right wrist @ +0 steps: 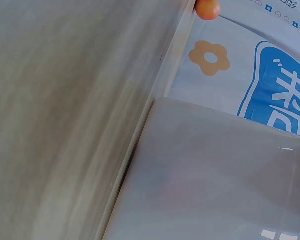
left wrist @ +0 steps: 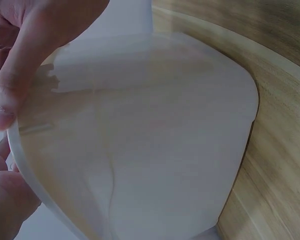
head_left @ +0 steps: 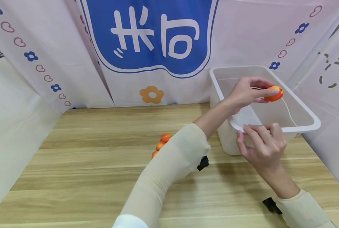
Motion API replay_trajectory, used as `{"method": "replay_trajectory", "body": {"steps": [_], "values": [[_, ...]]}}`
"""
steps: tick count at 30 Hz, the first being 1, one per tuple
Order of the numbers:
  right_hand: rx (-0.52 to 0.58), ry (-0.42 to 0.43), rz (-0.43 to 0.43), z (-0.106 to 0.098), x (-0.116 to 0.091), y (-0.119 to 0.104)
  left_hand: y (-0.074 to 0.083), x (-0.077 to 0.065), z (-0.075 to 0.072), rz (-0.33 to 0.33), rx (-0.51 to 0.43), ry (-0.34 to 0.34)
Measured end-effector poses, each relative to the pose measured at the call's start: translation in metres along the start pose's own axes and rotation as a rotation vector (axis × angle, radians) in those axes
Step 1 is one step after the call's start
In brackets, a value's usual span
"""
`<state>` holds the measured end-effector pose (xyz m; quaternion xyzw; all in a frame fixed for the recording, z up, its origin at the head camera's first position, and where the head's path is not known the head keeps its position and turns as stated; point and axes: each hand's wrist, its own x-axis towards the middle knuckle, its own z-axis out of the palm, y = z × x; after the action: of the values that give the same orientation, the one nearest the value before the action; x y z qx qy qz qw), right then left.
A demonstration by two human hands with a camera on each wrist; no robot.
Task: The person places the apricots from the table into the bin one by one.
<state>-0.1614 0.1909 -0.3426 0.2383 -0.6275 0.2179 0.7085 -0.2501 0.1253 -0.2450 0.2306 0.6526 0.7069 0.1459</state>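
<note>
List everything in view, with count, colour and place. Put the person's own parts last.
Held fruit: 1, orange-red, in the left hand, above the bin.
Loose fruits: at least 3, orange-red, on the table, partly hidden by the left sleeve.
Bin: 1, off-white, on the table's right side.
Table: 1, light wood grain, below everything.
Cloth: count unclear, whitish with coloured prints, behind and beside the table.
Blue panel: 1, blue with white characters, printed on the back cloth.
Black devices: 2, black, by the forearms.
Sleeves: 2, beige, on the forearms.
Hands: 2, left pinching fruit, right gripping the bin's rim.
</note>
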Motion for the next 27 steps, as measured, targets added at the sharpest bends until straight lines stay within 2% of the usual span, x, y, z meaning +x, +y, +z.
{"method": "replay_trajectory", "body": {"steps": [11, 23, 27], "values": [[0.000, 0.009, 0.001, -0.0001, 0.0004, 0.0003, -0.0040, 0.0030, 0.0037, 0.008, 0.088, 0.021], [-0.001, 0.017, 0.003, 0.0007, 0.0011, -0.0006, -0.0041, 0.0069, 0.0033, -0.031, 0.197, 0.150], [0.004, 0.010, 0.003, 0.0004, 0.0009, 0.0000, -0.0052, 0.0078, 0.0008, -0.034, 0.245, 0.168]]}}
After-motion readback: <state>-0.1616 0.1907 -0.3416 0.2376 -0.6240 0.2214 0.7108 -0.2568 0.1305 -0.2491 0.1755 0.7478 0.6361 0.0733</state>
